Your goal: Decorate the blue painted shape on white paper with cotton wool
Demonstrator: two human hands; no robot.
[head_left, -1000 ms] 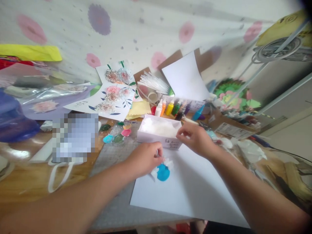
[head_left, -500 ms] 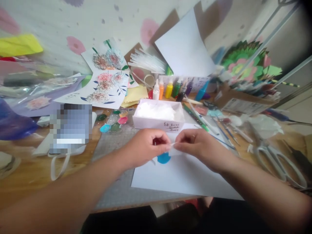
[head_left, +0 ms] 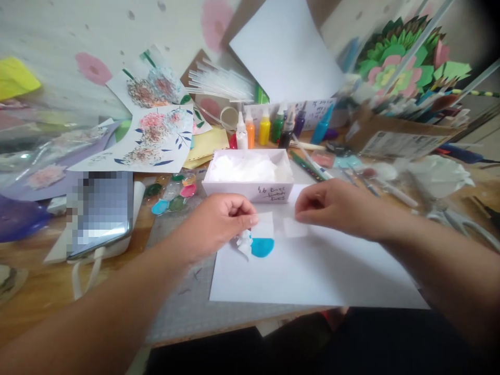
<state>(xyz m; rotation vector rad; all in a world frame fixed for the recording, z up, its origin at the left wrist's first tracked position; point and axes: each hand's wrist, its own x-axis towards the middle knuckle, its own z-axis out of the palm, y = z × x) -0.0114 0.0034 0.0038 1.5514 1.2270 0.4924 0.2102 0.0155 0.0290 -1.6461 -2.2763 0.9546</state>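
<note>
My left hand [head_left: 216, 221] is pinched on a small white square of thin paper [head_left: 264, 225] just above a blue paint blob [head_left: 262, 247] on a white sheet [head_left: 312, 271]. A crumpled white scrap [head_left: 244, 244] lies beside the blob under that hand. My right hand [head_left: 336, 205] is pinched on a second small white square [head_left: 292, 227], held a little to the right of the first. Behind both hands stands a white box [head_left: 250, 177] filled with white tissue pieces.
A row of colour bottles [head_left: 269, 127] stands behind the box. Paint pots [head_left: 172, 195] and a phone [head_left: 99, 211] lie to the left, flower pictures [head_left: 152, 135] beyond. Pens, brushes [head_left: 312, 166] and scissors [head_left: 461, 224] lie on the right by a cardboard box [head_left: 402, 140].
My hands were together on one piece of paper; now they have drawn apart, each with a thin white square. The view has tilted down slightly.
</note>
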